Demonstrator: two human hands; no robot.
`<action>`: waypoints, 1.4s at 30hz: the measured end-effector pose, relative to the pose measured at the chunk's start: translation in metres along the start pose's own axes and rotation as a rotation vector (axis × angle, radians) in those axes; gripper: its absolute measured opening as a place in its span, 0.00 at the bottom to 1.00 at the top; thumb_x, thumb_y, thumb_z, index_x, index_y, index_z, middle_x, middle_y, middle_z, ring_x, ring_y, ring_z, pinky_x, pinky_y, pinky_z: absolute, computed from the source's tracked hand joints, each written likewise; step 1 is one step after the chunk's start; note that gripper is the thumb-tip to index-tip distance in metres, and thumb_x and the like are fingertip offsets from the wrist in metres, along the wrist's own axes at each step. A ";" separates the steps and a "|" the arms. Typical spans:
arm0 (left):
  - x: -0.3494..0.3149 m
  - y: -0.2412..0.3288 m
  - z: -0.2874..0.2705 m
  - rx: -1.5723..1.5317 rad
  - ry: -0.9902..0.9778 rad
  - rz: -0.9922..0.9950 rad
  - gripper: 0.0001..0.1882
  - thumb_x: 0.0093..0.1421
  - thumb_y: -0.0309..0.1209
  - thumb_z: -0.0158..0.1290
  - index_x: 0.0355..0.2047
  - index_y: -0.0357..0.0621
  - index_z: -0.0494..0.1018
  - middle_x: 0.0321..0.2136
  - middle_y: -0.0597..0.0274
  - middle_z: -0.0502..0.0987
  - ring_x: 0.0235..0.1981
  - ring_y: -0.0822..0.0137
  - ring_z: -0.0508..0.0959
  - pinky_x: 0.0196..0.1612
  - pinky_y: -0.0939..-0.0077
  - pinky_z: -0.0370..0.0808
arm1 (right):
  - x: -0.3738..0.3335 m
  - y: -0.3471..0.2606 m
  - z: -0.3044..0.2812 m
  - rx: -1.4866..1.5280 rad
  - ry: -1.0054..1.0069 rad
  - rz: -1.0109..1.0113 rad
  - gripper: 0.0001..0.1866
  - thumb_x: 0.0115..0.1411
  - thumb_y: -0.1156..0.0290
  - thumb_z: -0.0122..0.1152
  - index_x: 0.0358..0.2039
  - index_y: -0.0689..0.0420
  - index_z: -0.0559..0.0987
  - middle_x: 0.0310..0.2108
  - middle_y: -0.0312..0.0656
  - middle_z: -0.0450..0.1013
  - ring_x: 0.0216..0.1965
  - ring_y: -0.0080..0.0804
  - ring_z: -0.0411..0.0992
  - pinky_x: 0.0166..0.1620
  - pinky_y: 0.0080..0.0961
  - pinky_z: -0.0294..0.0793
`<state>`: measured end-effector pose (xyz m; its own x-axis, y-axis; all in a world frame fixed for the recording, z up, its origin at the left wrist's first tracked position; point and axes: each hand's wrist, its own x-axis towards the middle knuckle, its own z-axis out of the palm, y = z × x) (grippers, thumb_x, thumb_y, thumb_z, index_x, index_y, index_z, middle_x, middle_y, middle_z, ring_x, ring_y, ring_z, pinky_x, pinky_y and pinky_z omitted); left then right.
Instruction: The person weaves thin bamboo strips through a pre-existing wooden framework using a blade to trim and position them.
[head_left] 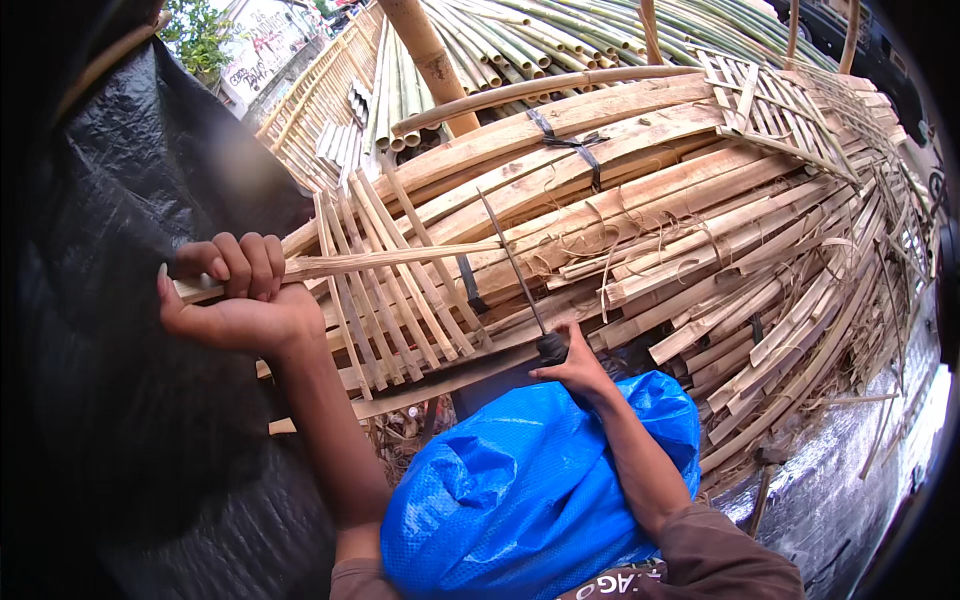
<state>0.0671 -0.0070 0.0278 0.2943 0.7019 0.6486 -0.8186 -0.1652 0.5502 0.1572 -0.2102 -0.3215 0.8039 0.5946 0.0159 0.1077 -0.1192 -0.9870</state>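
Observation:
My left hand point(240, 290) is raised at the left, its fingers wrapped round one end of a split bamboo strip point(390, 259). The strip runs to the right, and its far end meets the blade of a long, thin knife point(514, 262). Lower down, my right hand point(577, 366) grips the knife by its black-wrapped handle, with the blade pointing up and away from me. Part of that grip is hidden behind the hand. Blue plastic sheeting point(500, 490) covers my lap between the two forearms.
Several cut slats point(385, 285) lean across the bench left of the knife. Split bamboo planks point(640, 205) with shavings and black ties fill the middle and right. Green bamboo poles point(540, 45) are stacked behind an upright pole point(425, 55). Black sheeting point(130, 200) hangs at the left.

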 end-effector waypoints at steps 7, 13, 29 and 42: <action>0.045 -0.026 0.036 0.039 0.054 -0.027 0.22 0.64 0.47 0.38 0.17 0.48 0.58 0.10 0.71 0.49 0.10 0.77 0.44 0.16 0.77 0.44 | -0.010 -0.001 0.007 -0.097 0.168 0.184 0.27 0.46 0.62 0.70 0.45 0.59 0.71 0.32 0.58 0.76 0.38 0.55 0.76 0.40 0.44 0.74; 0.049 -0.033 0.049 0.116 -0.043 -0.010 0.23 0.64 0.47 0.36 0.17 0.48 0.57 0.11 0.71 0.50 0.10 0.76 0.45 0.16 0.77 0.45 | -0.012 -0.032 0.008 -0.158 0.246 0.044 0.24 0.47 0.65 0.69 0.43 0.57 0.72 0.27 0.56 0.77 0.34 0.58 0.77 0.36 0.45 0.75; 0.042 -0.026 0.045 0.096 0.030 -0.012 0.23 0.64 0.46 0.36 0.16 0.48 0.57 0.10 0.71 0.50 0.10 0.76 0.45 0.16 0.77 0.45 | 0.005 -0.007 0.016 -0.181 0.308 0.265 0.19 0.45 0.69 0.63 0.39 0.61 0.74 0.32 0.57 0.77 0.36 0.51 0.77 0.40 0.40 0.74; 0.031 -0.016 0.036 0.053 0.007 -0.015 0.22 0.64 0.45 0.36 0.16 0.48 0.60 0.10 0.71 0.50 0.10 0.76 0.46 0.17 0.78 0.45 | -0.002 -0.064 0.023 -0.201 0.320 0.056 0.21 0.46 0.66 0.69 0.39 0.58 0.73 0.28 0.57 0.77 0.35 0.57 0.77 0.36 0.44 0.75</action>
<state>0.1071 -0.0076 0.0576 0.3024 0.7094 0.6366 -0.7866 -0.1914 0.5870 0.1354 -0.1849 -0.2619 0.9505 0.3077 0.0432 0.1452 -0.3171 -0.9372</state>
